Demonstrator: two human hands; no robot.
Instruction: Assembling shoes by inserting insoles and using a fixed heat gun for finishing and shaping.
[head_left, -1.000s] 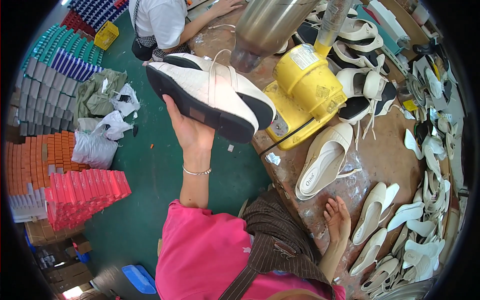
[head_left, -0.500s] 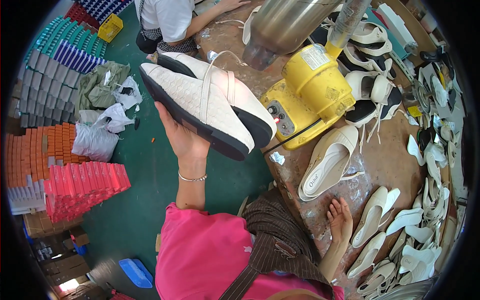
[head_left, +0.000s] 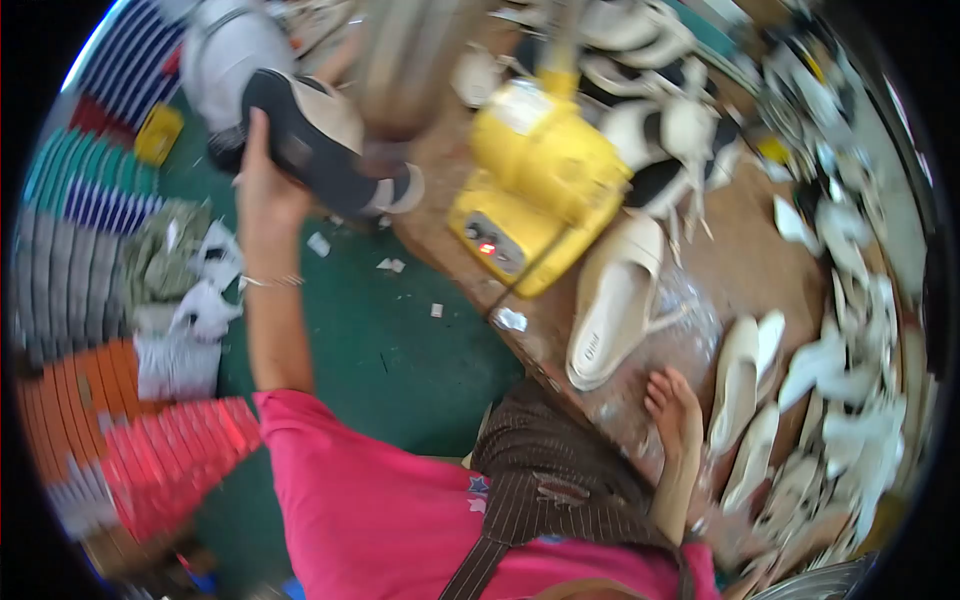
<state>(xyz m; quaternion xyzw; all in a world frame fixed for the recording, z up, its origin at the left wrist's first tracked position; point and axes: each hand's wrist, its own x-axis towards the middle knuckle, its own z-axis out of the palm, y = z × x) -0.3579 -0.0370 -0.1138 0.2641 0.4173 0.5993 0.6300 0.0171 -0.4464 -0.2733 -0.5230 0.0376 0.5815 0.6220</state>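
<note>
Out at the far left, my left hand (head_left: 268, 185) grips a pair of cream shoes (head_left: 335, 118), blurred by motion. A black sole (head_left: 312, 160) faces me, and much of the uppers is hidden behind it. My right hand (head_left: 677, 408) rests at the near part of the workbench, fingers slightly curled, holding nothing. Just beyond it lies a beige slip-on shoe (head_left: 618, 300) with a pale insole and a loose strap. A flat cream shoe (head_left: 737, 385) lies to its right.
A yellow hot-air blower (head_left: 545, 180) with a metal pipe (head_left: 415, 60) stands on the brown workbench (head_left: 470, 275). Strapped shoes (head_left: 690, 140) lie behind it; shoe parts (head_left: 850, 370) pile up at right. Stacked boxes (head_left: 180, 450) line the left. Another person (head_left: 235, 60) is at the far side.
My left hand has swung the shoes away and leftward, turning a sole toward me. The view has shifted, while my right hand stays on the bench.
</note>
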